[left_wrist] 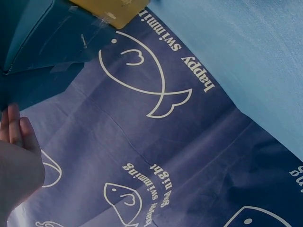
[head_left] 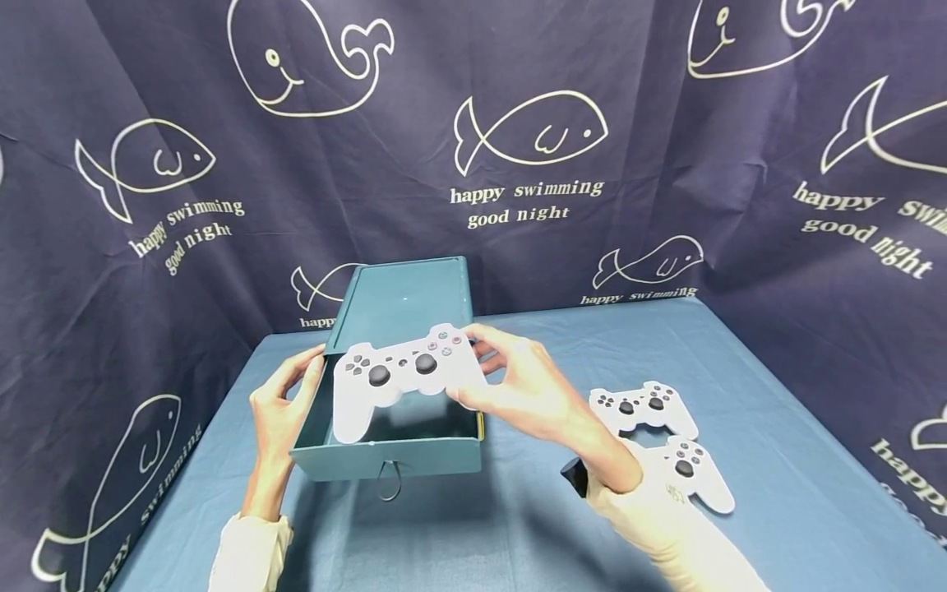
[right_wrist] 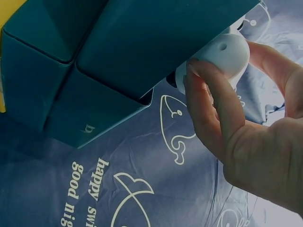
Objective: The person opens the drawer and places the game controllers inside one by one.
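A teal box (head_left: 444,459) stands on the blue cloth, its front compartment uncovered and a ring pull on its front wall. Over that compartment, a white game controller (head_left: 403,370) is held face up by my right hand (head_left: 528,386), which pinches its right grip between thumb and fingers. The right wrist view shows the same right hand (right_wrist: 255,137) on the rounded end of the controller (right_wrist: 225,52). At the box's left side, my left hand (head_left: 281,407) touches the edge, thumb and fingers extended. In the left wrist view, straight fingers (left_wrist: 29,135) reach toward the teal box (left_wrist: 42,90).
Two more white game controllers, an upper one (head_left: 669,407) and a lower one (head_left: 710,481), lie on the blue cloth (head_left: 533,510) at the right, partly behind the right forearm. A dark curtain (head_left: 414,197) with white fish drawings rises behind. Something yellow (head_left: 481,425) shows beside the box.
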